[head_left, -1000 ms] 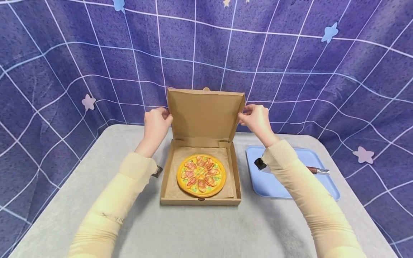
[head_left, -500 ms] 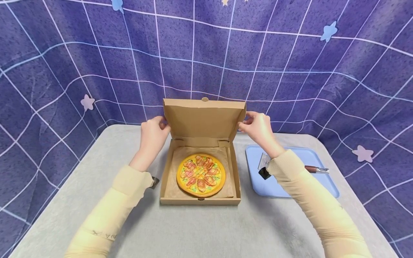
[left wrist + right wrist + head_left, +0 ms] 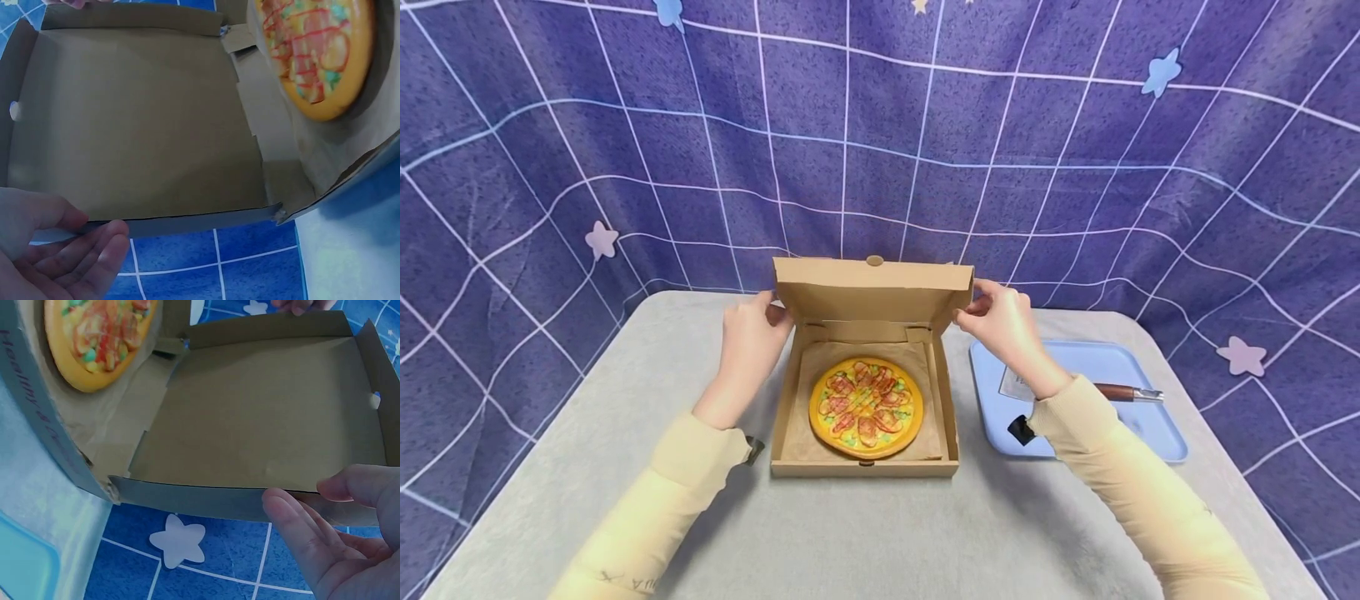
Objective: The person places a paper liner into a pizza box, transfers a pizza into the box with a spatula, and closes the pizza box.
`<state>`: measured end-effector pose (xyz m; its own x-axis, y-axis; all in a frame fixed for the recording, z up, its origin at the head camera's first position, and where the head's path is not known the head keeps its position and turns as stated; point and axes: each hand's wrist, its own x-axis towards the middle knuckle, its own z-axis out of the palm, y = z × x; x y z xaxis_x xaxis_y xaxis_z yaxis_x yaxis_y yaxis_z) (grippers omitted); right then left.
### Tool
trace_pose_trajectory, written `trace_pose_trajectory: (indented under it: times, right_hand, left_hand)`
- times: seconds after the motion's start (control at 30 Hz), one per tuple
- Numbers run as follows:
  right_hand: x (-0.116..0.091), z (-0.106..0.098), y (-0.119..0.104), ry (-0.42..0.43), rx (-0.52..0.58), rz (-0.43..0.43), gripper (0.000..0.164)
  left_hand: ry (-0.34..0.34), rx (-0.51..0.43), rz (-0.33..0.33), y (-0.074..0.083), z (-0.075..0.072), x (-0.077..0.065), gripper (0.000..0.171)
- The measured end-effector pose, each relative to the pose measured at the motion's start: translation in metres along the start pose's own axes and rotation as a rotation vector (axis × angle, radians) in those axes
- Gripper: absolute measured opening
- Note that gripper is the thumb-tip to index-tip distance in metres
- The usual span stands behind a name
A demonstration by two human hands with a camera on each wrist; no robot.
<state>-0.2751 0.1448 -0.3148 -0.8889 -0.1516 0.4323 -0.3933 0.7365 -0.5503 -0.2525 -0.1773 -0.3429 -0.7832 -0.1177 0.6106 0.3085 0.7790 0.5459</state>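
A cardboard pizza box [image 3: 820,471] stands on the table, its lid [image 3: 872,277] tilted forward over the back part of the base. Inside, a round pizza [image 3: 867,408] with a yellow-orange crust and red and green toppings lies on brown paper. My left hand [image 3: 748,337] pinches the lid's left side flap between thumb and fingers, as the left wrist view also shows. On the opposite side, my right hand [image 3: 1003,329] holds the right flap the same way, thumb inside and fingers outside in the right wrist view. The lid's outer face is hidden.
To the right, a light blue tray [image 3: 1127,367] carries a flat-bladed server with a brown handle [image 3: 1116,392], partly hidden by my right forearm. Behind the grey table [image 3: 865,542] hangs a purple-blue grid-patterned curtain [image 3: 880,125] with stars.
The lid has swung from nearly upright down and forward, its front edge dropping. Both hands have lowered with it, keeping hold of the side flaps. The pizza and the box base have stayed in place.
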Motion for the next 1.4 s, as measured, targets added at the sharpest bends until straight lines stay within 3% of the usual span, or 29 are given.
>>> trace_pose_trajectory:
  times: [0.2,0.53,0.87,1.13,1.27,1.4]
  right_hand:
    - [-0.011,0.003,0.001,0.007,0.01,-0.029,0.043]
    - [-0.03,0.011,0.01,0.007,0.149,-0.045,0.037]
    - [-0.045,0.02,0.024,-0.003,0.224,-0.083,0.052]
    - [-0.055,0.018,0.03,-0.061,0.244,-0.076,0.053]
    - [-0.06,0.017,0.031,-0.069,0.252,-0.049,0.044]
    - [-0.065,0.017,0.033,-0.101,0.314,0.013,0.036]
  left_hand:
    - [0.011,-0.011,0.01,-0.001,-0.001,-0.011,0.007]
    - [-0.012,0.002,0.014,-0.003,-0.002,-0.029,0.012]
    - [-0.113,-0.057,-0.01,-0.008,-0.004,-0.047,0.021]
    - [-0.093,-0.063,0.076,-0.016,-0.01,-0.054,0.025]
    - [-0.138,-0.126,0.013,-0.018,-0.016,-0.057,0.023]
    - [-0.228,-0.183,-0.15,-0.017,-0.022,-0.06,0.025]
